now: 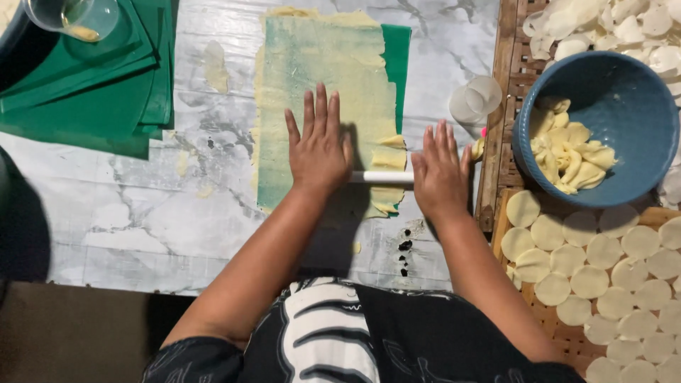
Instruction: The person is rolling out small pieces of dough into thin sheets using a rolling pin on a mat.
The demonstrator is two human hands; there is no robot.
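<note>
A marble-patterned table fills most of the view, and on it, at the middle, a thin yellow dough sheet is spread over a green plastic sheet. To the left of the dough sheet, a stack of green sheets is laid, with a clear cup set on it at the top edge. To the right of the dough sheet, a woven bamboo tray is seen, carrying round dough discs and a blue bowl in which dough scraps are heaped. Between the dough sheet and the bowl, a small clear cup is lying on its side. A white rolling pin is pressed across the near end of the dough sheet. The left hand is laid flat on the pin, fingers stretched forward and slightly spread; the right hand is laid flat on its other end, fingers straight and close together. How far the pin reaches under the palms cannot be told.
</note>
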